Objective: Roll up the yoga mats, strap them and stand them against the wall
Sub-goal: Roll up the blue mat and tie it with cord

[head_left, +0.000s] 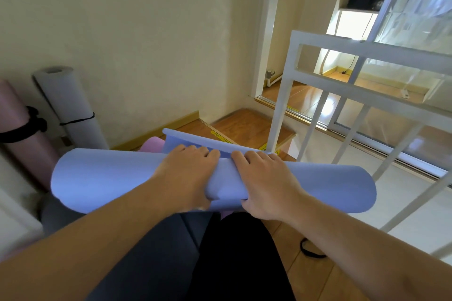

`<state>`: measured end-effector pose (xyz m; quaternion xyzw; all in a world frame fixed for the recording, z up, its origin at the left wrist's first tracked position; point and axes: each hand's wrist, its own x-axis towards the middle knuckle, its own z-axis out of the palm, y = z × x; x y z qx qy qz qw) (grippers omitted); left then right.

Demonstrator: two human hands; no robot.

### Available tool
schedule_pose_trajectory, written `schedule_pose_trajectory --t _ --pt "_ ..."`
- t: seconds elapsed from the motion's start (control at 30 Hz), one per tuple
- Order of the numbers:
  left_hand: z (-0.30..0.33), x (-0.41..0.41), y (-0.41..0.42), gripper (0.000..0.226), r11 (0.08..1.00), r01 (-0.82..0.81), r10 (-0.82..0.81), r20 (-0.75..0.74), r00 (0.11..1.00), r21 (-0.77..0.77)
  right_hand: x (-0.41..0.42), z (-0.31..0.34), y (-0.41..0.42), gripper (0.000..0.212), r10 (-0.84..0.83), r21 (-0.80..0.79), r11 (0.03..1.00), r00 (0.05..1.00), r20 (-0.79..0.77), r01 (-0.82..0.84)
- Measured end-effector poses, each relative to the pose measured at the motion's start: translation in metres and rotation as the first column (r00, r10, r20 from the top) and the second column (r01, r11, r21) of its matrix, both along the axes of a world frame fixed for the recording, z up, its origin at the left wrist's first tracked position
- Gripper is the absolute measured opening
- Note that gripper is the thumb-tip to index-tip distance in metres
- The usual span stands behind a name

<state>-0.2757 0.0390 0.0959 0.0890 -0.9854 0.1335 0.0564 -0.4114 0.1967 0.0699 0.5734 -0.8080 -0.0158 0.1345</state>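
The fingers (195, 151) of the left hand (186, 176) curl over the top of the blue mat (97, 178), and the thumb goes under the roll, so this hand holds the mat; the fingers of the right hand (266, 183) curl over the same roll just beside the left hand, and this hand holds the mat too.

The cream wall (134, 44) is the biggest thing, far behind the blue mat; the wood floor (244, 124) shows past the blue mat and also below it on the right; the white railing (354, 76) stands to the right of the blue mat, and its bars go down past the mat's right end; the blue mat lies sideways in the middle, rolled up, with a flat loose end sticking out beyond the fingers; the pink rolled mat (22, 129) stands to the left of the blue mat with a black strap around it; the pale rolled mat (71, 110) stands next to it, leaning on the wall, also with a thin black strap around it; a small bit of another pink mat (152, 144) peeks out just behind the blue mat; a black strap (310, 249) lies on the floor below the right end of the blue mat.
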Motion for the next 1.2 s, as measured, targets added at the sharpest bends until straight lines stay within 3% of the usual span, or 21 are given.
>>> schedule_pose_trajectory --t 0.07,0.13,0.2,0.27,0.4,0.53,0.73,0.87,1.0,1.1,1.2 --pt "-0.017 0.002 0.002 0.096 0.992 -0.016 0.015 -0.007 1.000 -0.122 -0.002 0.011 -0.001 0.073 -0.017 0.024 1.000 0.999 0.043 0.016" --pt "-0.026 0.003 0.005 0.104 0.980 -0.057 0.052 -0.032 0.998 -0.190 -0.003 0.016 -0.001 0.069 -0.024 0.017 1.000 0.996 0.092 0.022" --pt "-0.028 0.001 0.005 0.091 0.981 -0.044 0.040 -0.027 0.999 -0.191 -0.003 0.015 0.000 0.074 -0.004 0.022 1.000 0.993 0.119 0.001" --pt "-0.024 -0.002 0.003 0.077 0.988 -0.035 0.033 -0.010 0.999 -0.153 -0.002 0.011 0.003 0.092 0.006 0.030 1.000 0.991 0.136 -0.010" --pt "-0.013 -0.004 -0.005 0.072 1.000 -0.011 0.011 -0.026 1.000 0.006 0.000 0.000 0.011 0.120 0.003 -0.001 1.000 0.999 -0.034 -0.003" --pt "-0.014 -0.009 -0.013 0.078 0.990 0.049 -0.041 -0.060 0.997 0.135 -0.002 -0.006 0.010 0.105 -0.032 -0.005 0.999 0.998 -0.055 0.032" --pt "-0.033 -0.006 -0.002 0.108 0.988 -0.016 0.001 -0.095 0.995 -0.152 -0.008 0.012 0.004 0.080 -0.017 0.013 1.000 0.999 0.050 0.017" --pt "-0.032 -0.010 -0.001 0.089 0.988 -0.036 0.025 -0.075 0.997 -0.153 -0.008 0.008 0.006 0.094 0.006 0.003 1.000 0.995 0.098 -0.006" --pt "-0.019 -0.015 -0.010 0.072 1.000 0.022 -0.022 -0.012 1.000 -0.004 -0.006 -0.003 0.011 0.123 -0.022 0.007 1.000 0.997 -0.074 0.023" --pt "-0.008 -0.018 -0.012 0.072 0.994 0.046 -0.047 0.010 0.999 0.104 -0.006 -0.009 0.011 0.117 -0.049 0.019 0.999 0.995 -0.082 0.050" --pt "-0.008 -0.020 -0.010 0.080 0.994 0.058 -0.060 0.020 0.998 0.094 -0.008 -0.006 0.008 0.099 -0.044 0.025 0.999 0.998 -0.036 0.045"
